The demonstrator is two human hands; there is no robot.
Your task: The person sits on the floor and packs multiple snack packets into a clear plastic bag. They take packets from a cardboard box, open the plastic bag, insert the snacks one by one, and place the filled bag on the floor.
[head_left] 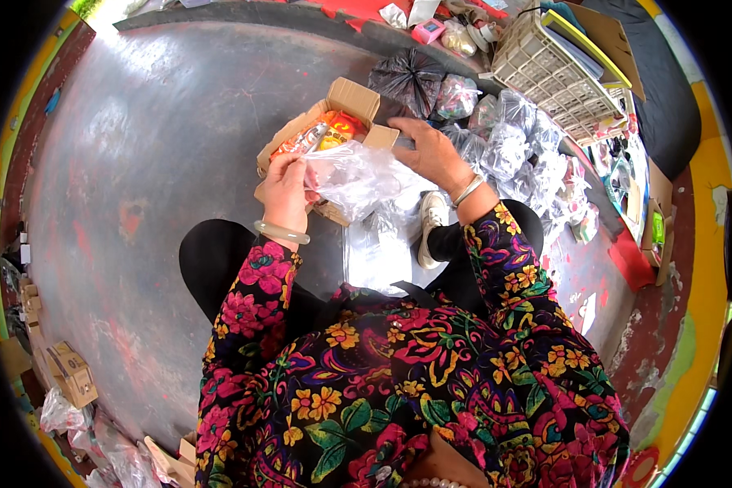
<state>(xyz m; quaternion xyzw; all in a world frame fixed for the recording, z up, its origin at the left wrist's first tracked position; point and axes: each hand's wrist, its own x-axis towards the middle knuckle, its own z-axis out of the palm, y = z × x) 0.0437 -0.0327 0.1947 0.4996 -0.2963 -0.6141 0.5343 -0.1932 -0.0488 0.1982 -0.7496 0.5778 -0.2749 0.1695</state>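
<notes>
Left grip (289, 180) pinches a clear bag (352, 173) (right grip (437, 153) near open box (355, 98)).

left, near: dark printed characters on the side of the brown cardboard box (71, 372) | centre: print on the orange-and-yellow snack packet (343, 130) inside the open cardboard carton (355, 98), too small to read with certainty

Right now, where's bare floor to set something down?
Grey floor left of the open carton and left hand, out toward the maroon border. Crowded: right of the carton (right hand, black bag, clear bags, lattice crate) and the lower-left edge (boxes, plastic).
</notes>
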